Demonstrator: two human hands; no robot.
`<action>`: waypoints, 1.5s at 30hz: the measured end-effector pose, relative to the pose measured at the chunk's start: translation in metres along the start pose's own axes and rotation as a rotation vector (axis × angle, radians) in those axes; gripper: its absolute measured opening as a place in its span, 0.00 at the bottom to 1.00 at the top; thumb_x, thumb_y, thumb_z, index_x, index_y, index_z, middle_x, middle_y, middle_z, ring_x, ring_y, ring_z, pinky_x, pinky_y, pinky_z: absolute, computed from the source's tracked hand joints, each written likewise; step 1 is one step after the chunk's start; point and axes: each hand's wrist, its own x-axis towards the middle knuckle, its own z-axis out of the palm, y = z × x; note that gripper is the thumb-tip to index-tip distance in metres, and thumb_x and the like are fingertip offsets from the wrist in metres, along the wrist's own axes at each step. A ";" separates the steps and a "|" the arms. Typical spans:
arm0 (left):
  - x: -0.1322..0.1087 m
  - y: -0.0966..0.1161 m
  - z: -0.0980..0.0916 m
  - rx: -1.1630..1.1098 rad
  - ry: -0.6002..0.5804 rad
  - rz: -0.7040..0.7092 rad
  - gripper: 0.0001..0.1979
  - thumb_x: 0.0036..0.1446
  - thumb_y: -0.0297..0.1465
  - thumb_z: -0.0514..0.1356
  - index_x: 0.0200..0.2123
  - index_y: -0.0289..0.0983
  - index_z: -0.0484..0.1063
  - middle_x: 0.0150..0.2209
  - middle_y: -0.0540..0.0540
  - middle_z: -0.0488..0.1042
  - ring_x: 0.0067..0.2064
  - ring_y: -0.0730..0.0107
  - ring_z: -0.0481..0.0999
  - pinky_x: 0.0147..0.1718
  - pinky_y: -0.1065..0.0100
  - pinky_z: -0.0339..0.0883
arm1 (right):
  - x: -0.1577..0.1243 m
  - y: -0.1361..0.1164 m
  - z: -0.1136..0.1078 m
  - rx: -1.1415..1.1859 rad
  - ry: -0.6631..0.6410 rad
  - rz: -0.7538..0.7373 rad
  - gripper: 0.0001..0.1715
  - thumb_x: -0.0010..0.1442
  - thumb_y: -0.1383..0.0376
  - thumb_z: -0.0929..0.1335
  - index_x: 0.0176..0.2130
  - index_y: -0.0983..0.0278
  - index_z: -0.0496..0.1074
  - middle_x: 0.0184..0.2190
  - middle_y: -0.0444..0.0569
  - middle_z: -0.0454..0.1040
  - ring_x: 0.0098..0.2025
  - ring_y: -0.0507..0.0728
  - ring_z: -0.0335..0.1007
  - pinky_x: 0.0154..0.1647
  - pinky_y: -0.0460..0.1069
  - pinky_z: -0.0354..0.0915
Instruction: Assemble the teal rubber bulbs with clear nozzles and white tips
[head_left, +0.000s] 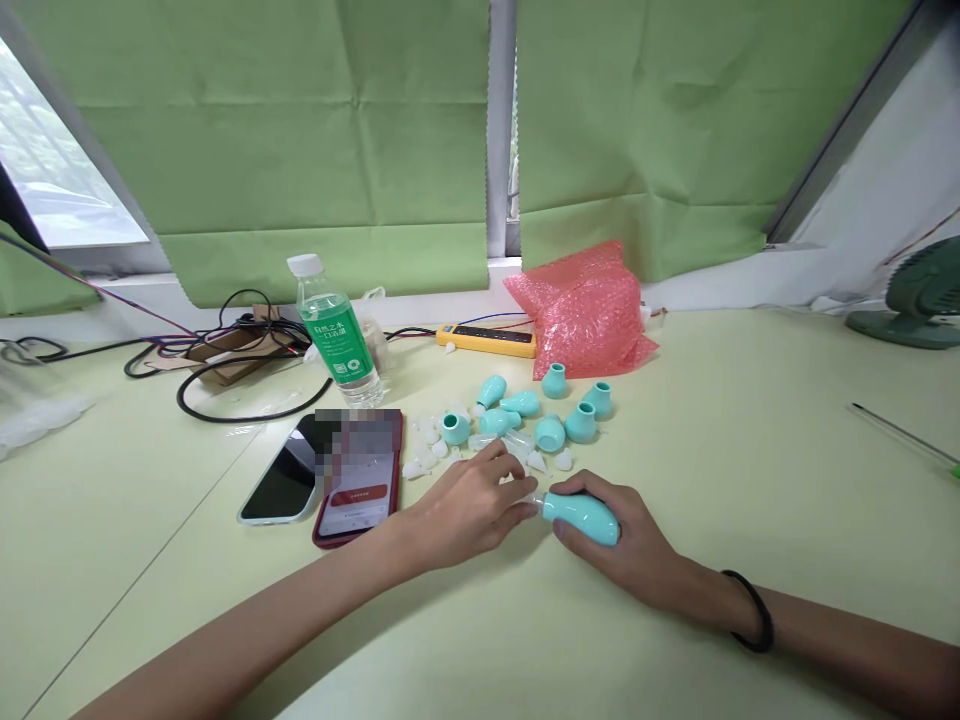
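Note:
My right hand (pixel 626 540) is closed round a glossy turquoise pear-shaped piece (pixel 581 517), its narrow end facing left. At that narrow end a small clear tip (pixel 535 501) shows, and the fingers of my left hand (pixel 480 505) pinch it; part of it is hidden behind them. Just beyond my hands lie several more turquoise pieces: slim pear-shaped ones (pixel 520 403) on their sides and short flared cups (pixel 581 422) with round openings. Among them are clear tubes (pixel 517 443) and small whitish translucent caps (pixel 439 450).
Two phones (pixel 281 475) lie left of my left hand, before a water bottle (pixel 337 335). Behind the pieces are a yellow-and-black device (pixel 486 340) and a pink bubble-wrap bag (pixel 577 315). Black cables (pixel 247 415) coil at left; a screwdriver (pixel 907 437) and green fan (pixel 926 290) are at right.

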 end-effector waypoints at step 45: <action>0.002 -0.005 -0.006 -0.025 0.018 0.155 0.09 0.56 0.26 0.48 0.36 0.31 0.66 0.28 0.44 0.67 0.34 0.68 0.61 0.29 0.70 0.60 | 0.000 -0.004 -0.009 -0.126 -0.016 -0.116 0.07 0.51 0.62 0.62 0.32 0.64 0.62 0.22 0.44 0.68 0.21 0.49 0.60 0.22 0.44 0.59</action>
